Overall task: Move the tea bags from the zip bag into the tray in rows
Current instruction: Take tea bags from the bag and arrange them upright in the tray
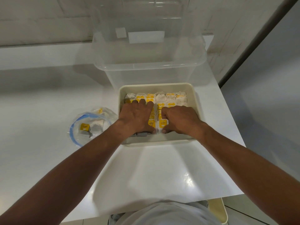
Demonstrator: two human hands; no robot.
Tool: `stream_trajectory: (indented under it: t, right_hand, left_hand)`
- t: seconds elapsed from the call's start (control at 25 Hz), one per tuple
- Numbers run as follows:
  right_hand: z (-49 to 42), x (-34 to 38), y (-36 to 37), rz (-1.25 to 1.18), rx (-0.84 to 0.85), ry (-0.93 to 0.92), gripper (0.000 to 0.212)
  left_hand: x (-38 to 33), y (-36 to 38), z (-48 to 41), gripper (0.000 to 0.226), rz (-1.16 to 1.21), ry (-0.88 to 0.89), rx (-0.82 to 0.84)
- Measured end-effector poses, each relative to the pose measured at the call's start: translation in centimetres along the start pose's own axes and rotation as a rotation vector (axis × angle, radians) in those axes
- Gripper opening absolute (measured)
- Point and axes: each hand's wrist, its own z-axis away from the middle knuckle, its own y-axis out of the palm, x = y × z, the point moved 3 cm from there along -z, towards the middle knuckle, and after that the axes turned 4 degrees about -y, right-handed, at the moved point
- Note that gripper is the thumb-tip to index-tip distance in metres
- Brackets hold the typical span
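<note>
At the middle of the frame, a cream tray [193, 101] sits on the white bench [48, 95], packed with rows of tea bags [170, 98]. Left hand [136, 117] lies flat over the left rows, fingers spread wide and pressing down. Right hand [181, 120] is curled, thumb and bent fingers pinching a row of bags. Left of the tray, the zip bag [90, 125] lies open, holding a few bags. Behind the tray stands a clear plastic bin [149, 62].

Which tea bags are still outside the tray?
The few tea bags inside the zip bag, left of the tray; all the rest lie in rows in the tray.
</note>
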Motion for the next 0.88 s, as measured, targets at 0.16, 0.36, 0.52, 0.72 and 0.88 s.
stream_trajectory:
  t: [0.16,0.36,0.52,0.72,0.88]
  right_hand:
    - [-0.1,0.2,0.2,-0.013,-0.015,-0.003,0.053]
    - [0.0,-0.1,-0.3,-0.011,-0.026,0.008,0.053]
    - [-0.3,0.0,0.0,-0.004,-0.034,0.007,0.053]
    - [-0.4,-0.9,-0.4,-0.162,-0.097,0.005,0.053]
    - [-0.2,-0.6,-1.3,-0.233,-0.196,-0.074,0.044]
  left_hand:
    - [0.6,-0.6,0.2,0.089,-0.003,0.043,0.028]
    - [1.3,-0.6,0.7,0.097,-0.183,0.096,0.001]
    - [1.3,-0.6,0.4,0.098,-0.208,0.078,0.004]
    - [1.8,-1.4,0.8,0.082,-0.027,0.127,-0.011]
    - [2.9,-2.7,2.3,0.064,0.174,0.187,-0.116]
